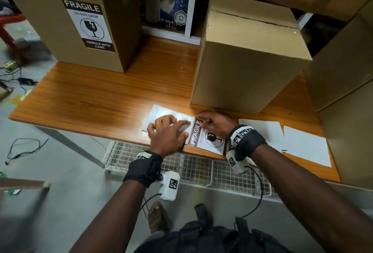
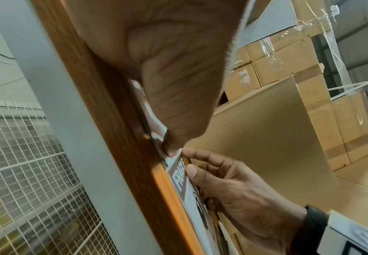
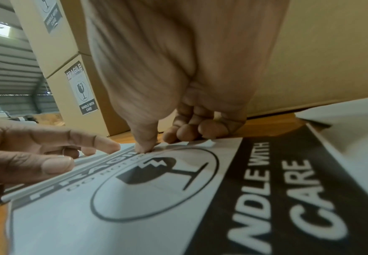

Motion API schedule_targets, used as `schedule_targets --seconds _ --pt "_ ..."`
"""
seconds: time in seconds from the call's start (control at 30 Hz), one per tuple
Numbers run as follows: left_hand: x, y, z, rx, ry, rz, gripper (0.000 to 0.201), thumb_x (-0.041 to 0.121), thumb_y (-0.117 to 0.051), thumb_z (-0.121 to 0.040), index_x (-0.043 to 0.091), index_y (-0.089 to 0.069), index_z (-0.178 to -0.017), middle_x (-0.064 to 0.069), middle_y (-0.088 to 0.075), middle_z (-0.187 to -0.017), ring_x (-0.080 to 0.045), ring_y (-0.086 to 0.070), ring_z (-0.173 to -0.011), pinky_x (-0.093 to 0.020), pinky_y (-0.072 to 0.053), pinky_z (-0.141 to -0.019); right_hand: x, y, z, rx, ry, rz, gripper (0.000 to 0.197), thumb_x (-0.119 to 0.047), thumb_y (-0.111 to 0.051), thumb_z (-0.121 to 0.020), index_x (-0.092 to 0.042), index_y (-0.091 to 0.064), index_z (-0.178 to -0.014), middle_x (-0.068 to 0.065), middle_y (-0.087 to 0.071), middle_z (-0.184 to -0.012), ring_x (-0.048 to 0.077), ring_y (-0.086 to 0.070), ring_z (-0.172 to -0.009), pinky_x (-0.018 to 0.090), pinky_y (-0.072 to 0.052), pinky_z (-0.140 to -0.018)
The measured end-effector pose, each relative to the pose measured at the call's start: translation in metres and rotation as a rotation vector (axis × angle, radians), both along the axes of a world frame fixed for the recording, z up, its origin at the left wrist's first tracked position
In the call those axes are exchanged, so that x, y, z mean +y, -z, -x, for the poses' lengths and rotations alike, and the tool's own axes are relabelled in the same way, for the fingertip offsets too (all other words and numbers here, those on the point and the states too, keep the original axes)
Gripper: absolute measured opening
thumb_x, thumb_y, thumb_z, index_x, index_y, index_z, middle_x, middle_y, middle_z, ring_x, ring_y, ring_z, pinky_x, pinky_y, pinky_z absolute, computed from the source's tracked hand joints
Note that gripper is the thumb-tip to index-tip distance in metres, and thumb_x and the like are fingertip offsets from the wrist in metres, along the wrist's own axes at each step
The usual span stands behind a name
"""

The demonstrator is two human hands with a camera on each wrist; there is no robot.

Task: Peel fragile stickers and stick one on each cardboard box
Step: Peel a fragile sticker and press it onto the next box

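A wooden worktop [image 1: 101, 95] carries a labelled box [image 1: 80, 21] and a plain box [image 1: 248, 67]. By the near edge lies a fragile sticker [image 1: 210, 139]; the left hand [image 1: 167, 133] presses flat beside it, and the right hand [image 1: 216, 123] pinches its far corner.

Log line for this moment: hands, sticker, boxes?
left hand holds sheet flat | right hand pinches sticker corner | left box labelled | right box front bare

Dim indoor light; glare on tabletop [image 1: 161, 109]; edges warped, wrist views blurred.
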State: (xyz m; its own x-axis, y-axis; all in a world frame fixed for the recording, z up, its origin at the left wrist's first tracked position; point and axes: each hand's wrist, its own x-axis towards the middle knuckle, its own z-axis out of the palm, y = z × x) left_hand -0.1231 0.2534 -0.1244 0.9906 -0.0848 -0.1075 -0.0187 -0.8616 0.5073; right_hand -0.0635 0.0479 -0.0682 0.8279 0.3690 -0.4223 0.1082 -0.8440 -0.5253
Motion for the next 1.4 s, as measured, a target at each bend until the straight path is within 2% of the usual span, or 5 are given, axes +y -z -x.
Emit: schedule_targets --seconds 0.27,0.53,0.8,1.1,1.4 --pt "0.000 -0.010 -0.001 0.032 -0.006 0.024 0.039 0.058 -0.050 -0.094 0.053 -0.055 -0.133 0.007 -0.033 -0.118 -0.014 -0.029 -0.114 -0.043 -0.019 -0.107 -0.004 0.004 0.002 -0.050 -0.040 -0.064 0.038 -0.027 -0.054 -0.104 -0.024 -0.053 -0.142 0.004 -0.063 -0.133 0.007 -0.055 -0.102 0.018 -0.043 -0.073" --pt "-0.001 -0.020 -0.001 0.146 -0.019 0.118 0.048 0.058 -0.053 -0.085 0.046 -0.059 -0.132 0.006 -0.037 -0.110 -0.021 -0.037 -0.116 -0.050 -0.032 -0.108 -0.008 0.012 -0.002 -0.104 -0.066 -0.103 0.020 -0.025 -0.055 -0.103 -0.026 -0.057 -0.123 -0.009 -0.059 -0.099 0.009 -0.062 -0.084 0.022 -0.051 -0.062" --pt "-0.005 -0.026 -0.005 0.168 -0.028 0.183 0.037 0.030 -0.067 -0.095 0.034 -0.063 -0.131 0.009 -0.038 -0.101 -0.020 -0.044 -0.113 -0.042 -0.038 -0.105 -0.001 0.013 -0.011 -0.092 -0.096 -0.081 0.010 -0.023 -0.060 -0.099 -0.025 -0.054 -0.107 0.002 -0.066 -0.105 0.024 -0.065 -0.092 0.043 -0.057 -0.084" --pt "-0.011 -0.023 -0.011 0.151 -0.128 0.025 0.023 0.059 -0.060 -0.091 0.050 -0.062 -0.112 0.003 -0.041 -0.114 -0.018 -0.038 -0.111 -0.038 -0.027 -0.093 -0.006 0.010 -0.011 -0.117 -0.117 -0.096 0.013 -0.028 -0.052 -0.103 -0.020 -0.056 -0.113 0.000 -0.062 -0.106 0.020 -0.060 -0.093 0.032 -0.047 -0.078" --pt "-0.023 -0.025 -0.017 0.142 -0.219 -0.043 0.019 0.060 -0.061 -0.090 0.047 -0.062 -0.103 0.001 -0.040 -0.114 -0.021 -0.037 -0.110 -0.049 -0.032 -0.106 -0.018 0.002 -0.003 -0.113 -0.082 -0.258 0.004 -0.023 -0.056 -0.102 -0.021 -0.059 -0.104 -0.005 -0.061 -0.099 0.010 -0.058 -0.088 0.021 -0.046 -0.071"
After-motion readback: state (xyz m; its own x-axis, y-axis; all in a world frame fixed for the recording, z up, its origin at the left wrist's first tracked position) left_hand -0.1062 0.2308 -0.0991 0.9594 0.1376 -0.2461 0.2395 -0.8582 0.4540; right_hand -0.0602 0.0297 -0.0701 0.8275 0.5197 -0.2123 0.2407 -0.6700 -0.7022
